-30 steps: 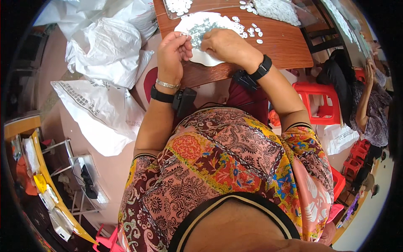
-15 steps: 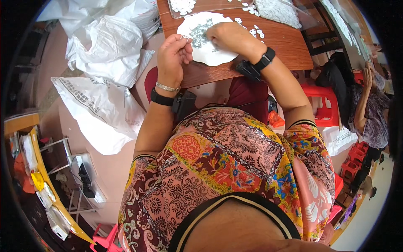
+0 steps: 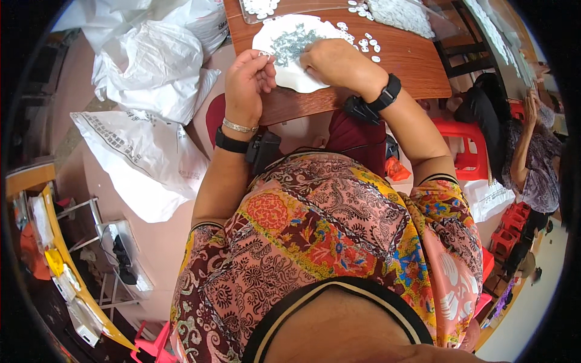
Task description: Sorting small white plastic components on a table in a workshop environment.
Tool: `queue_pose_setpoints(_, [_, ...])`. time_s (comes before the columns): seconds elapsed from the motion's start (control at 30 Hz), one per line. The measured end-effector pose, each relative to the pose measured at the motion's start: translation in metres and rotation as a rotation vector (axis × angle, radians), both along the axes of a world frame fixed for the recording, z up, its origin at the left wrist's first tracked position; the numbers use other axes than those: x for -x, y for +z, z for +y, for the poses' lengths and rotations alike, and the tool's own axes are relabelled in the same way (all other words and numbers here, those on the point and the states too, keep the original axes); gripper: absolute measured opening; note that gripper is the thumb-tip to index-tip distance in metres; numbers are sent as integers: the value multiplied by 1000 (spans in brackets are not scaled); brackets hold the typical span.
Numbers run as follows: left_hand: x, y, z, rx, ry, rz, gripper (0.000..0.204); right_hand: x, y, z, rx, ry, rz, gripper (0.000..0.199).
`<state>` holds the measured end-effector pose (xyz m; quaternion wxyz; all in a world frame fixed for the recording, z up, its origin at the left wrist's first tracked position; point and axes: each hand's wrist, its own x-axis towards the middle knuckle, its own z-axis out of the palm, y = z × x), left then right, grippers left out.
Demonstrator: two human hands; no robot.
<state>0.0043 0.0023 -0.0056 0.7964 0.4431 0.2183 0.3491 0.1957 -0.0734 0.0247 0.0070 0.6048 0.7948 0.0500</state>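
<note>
Between the thumb and forefinger of my left hand [image 3: 247,81] is a small white piece [image 3: 264,55] with holes, held at the left rim of a round white plate [image 3: 296,78]. A spread of tiny grey metallic parts [image 3: 293,43] covers the plate's middle. My right hand [image 3: 339,62] hovers over the plate's right side with its fingers bent together and pointing toward the grey parts. Whatever sits in those fingertips is too small or hidden to make out.
Several white pieces [image 3: 370,45] lie loose on the brown table [image 3: 417,72], right of the plate. A clear tray [image 3: 260,9] of them stands behind. White sacks [image 3: 148,66] fill the floor at left. A red stool [image 3: 463,145] and another person [image 3: 532,157] are at right.
My right hand has drawn slightly back toward me and right, away from the grey parts. My left hand keeps its pinch on the white piece, nearly in place.
</note>
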Motion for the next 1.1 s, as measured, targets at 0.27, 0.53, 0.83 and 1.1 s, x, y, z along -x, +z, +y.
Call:
queue_pose_setpoints(0.27, [2,-1,-2,20,21,-6,15,2,-8,6,-129,-19,161,13])
queue_pose_setpoints(0.53, [-1,5,-5,-5,7,73,12,-6,2,-4,-106,-98,369,16])
queue_pose_setpoints(0.83, [-21,12,-13,-111,-120,133,12,0,16,-15,-128,-66,726,7])
queue_pose_setpoints(1.1, [-36,16,-19,-145,-143,99,13,-7,25,-33,-49,-201,1133,14])
